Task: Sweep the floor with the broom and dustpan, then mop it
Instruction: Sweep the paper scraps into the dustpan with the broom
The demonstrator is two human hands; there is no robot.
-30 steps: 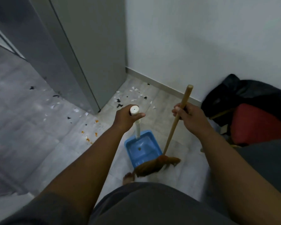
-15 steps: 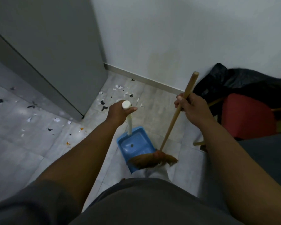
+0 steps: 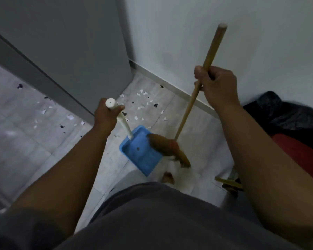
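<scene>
A: Hands?
B: Left hand (image 3: 105, 115) is wrapped round the top of the white handle (image 3: 123, 124) of the dustpan (image 3: 139, 157), thumb laid across it. Right hand (image 3: 217, 87) is curled round the broom (image 3: 186, 112) shaft, high up. The wooden tip sticks out above the fist.
A: Where's the pan?
B: Centre frame, blue, low at the floor (image 3: 25, 141). Can't tell if its lip touches the tiles. The handle tilts up-left into the left hand. The broom head (image 3: 168, 148) overlaps its right edge, with blurred bristles partly over the pan and partly trailing lower right.
A: Debris?
B: White and black paper scraps (image 3: 141, 100) lie above the pan toward the skirting (image 3: 179, 91), with more at centre left. One dark speck sits inside the pan.
A: Room to move?
B: Tight. A grey panel (image 3: 70, 51) fills the upper left, its bottom corner just beside the left hand. The wall (image 3: 260, 33) takes the upper right, and the skirting runs diagonally behind the shaft. A black bag (image 3: 287, 112) and a red object (image 3: 296, 152) crowd the right edge, and a wooden stick (image 3: 228, 181) lies at lower right near the right forearm. Open tile is on the left side only.
</scene>
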